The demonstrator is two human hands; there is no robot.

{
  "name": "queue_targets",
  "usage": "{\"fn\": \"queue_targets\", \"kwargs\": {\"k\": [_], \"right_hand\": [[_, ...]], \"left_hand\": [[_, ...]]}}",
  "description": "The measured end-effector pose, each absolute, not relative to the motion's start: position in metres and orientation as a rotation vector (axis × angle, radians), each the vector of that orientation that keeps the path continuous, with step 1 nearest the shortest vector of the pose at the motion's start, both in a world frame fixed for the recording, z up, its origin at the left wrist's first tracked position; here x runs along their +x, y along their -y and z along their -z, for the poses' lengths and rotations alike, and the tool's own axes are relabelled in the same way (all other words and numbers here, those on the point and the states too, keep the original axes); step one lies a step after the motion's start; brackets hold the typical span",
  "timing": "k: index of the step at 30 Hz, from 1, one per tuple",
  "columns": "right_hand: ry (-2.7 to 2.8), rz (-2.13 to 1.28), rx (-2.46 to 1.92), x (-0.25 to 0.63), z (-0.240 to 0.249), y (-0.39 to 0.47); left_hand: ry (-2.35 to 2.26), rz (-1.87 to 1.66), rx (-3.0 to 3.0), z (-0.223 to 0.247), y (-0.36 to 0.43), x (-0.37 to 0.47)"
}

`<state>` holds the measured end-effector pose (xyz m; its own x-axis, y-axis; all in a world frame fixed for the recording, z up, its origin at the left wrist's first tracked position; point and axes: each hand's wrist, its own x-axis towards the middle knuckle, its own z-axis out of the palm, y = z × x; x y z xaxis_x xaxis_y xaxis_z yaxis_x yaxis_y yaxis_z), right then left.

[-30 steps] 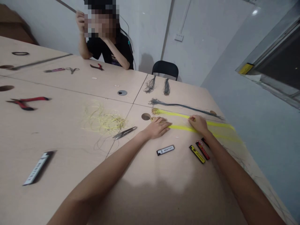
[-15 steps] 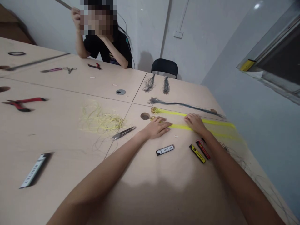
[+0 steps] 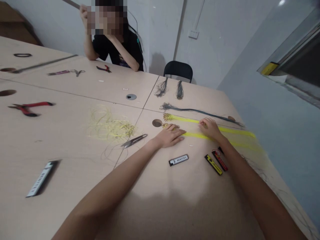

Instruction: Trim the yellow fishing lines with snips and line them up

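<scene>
My left hand (image 3: 171, 136) lies flat, fingers stretched out, across the near bundle of yellow line (image 3: 195, 135). Small gold-coloured metal pieces (image 3: 164, 125) poke out beyond its knuckles at the bundle's left end. My right hand (image 3: 210, 129) is over the two yellow bundles with its fingers curled in; whatever its fingertips pinch is hidden. Behind it runs the far yellow bundle (image 3: 185, 119), its left end tipped with gold-coloured hooks (image 3: 167, 117). A dark bundle of line (image 3: 197, 110) stretches alongside, farther back.
Thread snips (image 3: 135, 140) and a loose yellow tangle (image 3: 110, 125) are left of my hands. Nearer me lie a white lighter (image 3: 178, 160), a yellow one (image 3: 213, 164) and a red one (image 3: 220, 160). Red-handled pliers (image 3: 31, 108) rest far left. Opposite sits a person (image 3: 117, 50).
The whole view has shifted slightly, so things appear a little farther right. My right hand's fingers look more curled; my left hand stays flat on the near yellow bundle.
</scene>
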<state>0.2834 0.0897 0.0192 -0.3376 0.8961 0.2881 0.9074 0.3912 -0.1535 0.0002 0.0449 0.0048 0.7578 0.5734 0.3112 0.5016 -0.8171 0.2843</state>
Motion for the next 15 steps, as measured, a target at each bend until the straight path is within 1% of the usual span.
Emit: {"fn": "queue_targets", "kwargs": {"k": [7, 15], "right_hand": [[2.526, -0.092, -1.378, 0.273, -0.028, -0.08], [2.438, -0.009, -1.453, 0.267, -0.029, -0.087]], "left_hand": [[-0.854, -0.575, 2.784, -0.004, -0.046, 0.0], [-0.87, -0.557, 2.776, -0.005, -0.045, 0.001]]}}
